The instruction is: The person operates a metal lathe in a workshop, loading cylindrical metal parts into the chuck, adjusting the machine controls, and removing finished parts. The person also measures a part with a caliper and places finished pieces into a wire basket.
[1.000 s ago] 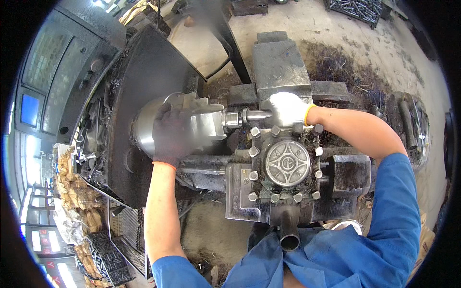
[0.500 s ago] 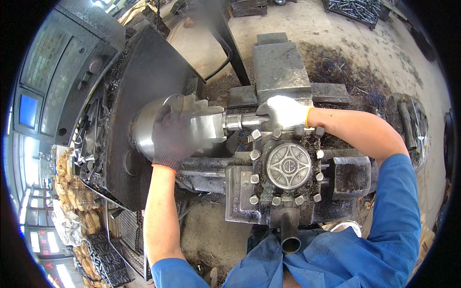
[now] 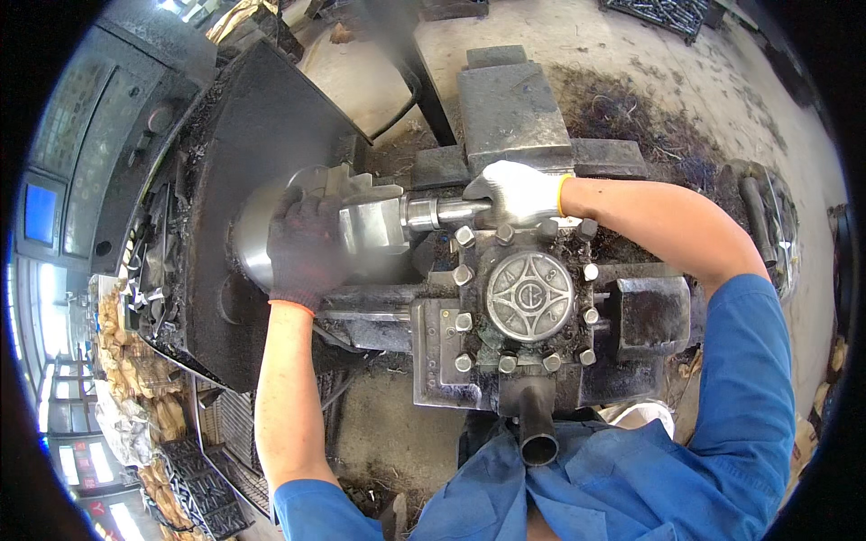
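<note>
My left hand [image 3: 308, 239], in a dark, blurred glove, lies over the side of a shiny lathe chuck [image 3: 253, 236] with its fingers curved over the top. Stepped metal jaws [image 3: 374, 225] stick out from the chuck toward the right. A bright stepped metal shaft [image 3: 422, 215] extends from between these jaws. Around the shaft's right end closes my right hand [image 3: 521, 193], in a white glove with a yellow cuff. Just below that hand sits a square tool post [image 3: 530, 296] with a round embossed cap and several square-headed bolts. The shaft's end inside the right glove is hidden.
A short tube handle [image 3: 538, 437] points from the tool post toward my body. Behind my right hand stands a grey metal block [image 3: 512, 113]. A dark guard plate [image 3: 262, 117] rises behind the chuck. Dark metal chips [image 3: 613, 113] litter the floor; a control screen [image 3: 41, 213] glows blue at far left.
The whole view has shifted, so the scene sits slightly higher and farther left. The chuck jaws look slightly turned. Both hands keep their places on the chuck and the shaft.
</note>
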`<act>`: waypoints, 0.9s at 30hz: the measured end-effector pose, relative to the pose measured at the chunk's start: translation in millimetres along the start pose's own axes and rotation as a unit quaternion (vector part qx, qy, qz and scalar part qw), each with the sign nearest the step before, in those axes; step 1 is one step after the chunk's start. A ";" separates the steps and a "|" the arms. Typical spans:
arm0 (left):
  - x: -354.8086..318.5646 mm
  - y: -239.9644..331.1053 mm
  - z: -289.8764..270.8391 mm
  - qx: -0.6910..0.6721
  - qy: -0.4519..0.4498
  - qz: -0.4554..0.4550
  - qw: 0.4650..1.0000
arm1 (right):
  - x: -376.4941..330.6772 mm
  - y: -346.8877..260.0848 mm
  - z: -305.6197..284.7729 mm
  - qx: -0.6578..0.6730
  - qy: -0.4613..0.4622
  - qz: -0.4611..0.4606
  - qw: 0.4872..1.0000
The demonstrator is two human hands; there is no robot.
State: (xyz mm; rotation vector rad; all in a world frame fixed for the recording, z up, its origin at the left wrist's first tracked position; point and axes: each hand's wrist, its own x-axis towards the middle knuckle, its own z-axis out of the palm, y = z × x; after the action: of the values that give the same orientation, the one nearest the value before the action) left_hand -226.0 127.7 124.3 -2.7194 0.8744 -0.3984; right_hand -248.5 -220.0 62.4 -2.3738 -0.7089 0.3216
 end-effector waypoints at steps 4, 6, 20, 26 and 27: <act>-5.7 4.4 3.2 0.013 0.041 0.005 0.999 | 0.1 2.6 1.0 0.004 0.002 -0.005 1.000; -5.3 8.7 -7.6 -0.059 0.102 0.045 0.992 | 0.7 -2.9 -5.7 0.026 -0.025 0.010 0.999; -0.1 4.9 -6.9 -0.086 0.084 0.039 0.992 | 0.9 -14.8 -8.6 0.009 -0.016 0.047 0.999; -3.0 -1.1 -1.4 -0.078 0.063 0.036 0.994 | 2.3 -11.1 -19.1 0.042 -0.059 0.007 0.997; -3.1 1.3 -1.2 -0.059 0.063 0.026 0.996 | 2.5 -15.7 -7.5 0.010 -0.008 -0.008 1.000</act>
State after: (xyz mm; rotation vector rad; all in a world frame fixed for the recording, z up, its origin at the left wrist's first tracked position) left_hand -229.5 128.3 124.4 -2.7962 1.0307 -0.5272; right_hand -249.9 -212.0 78.0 -2.3479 -0.7276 0.3408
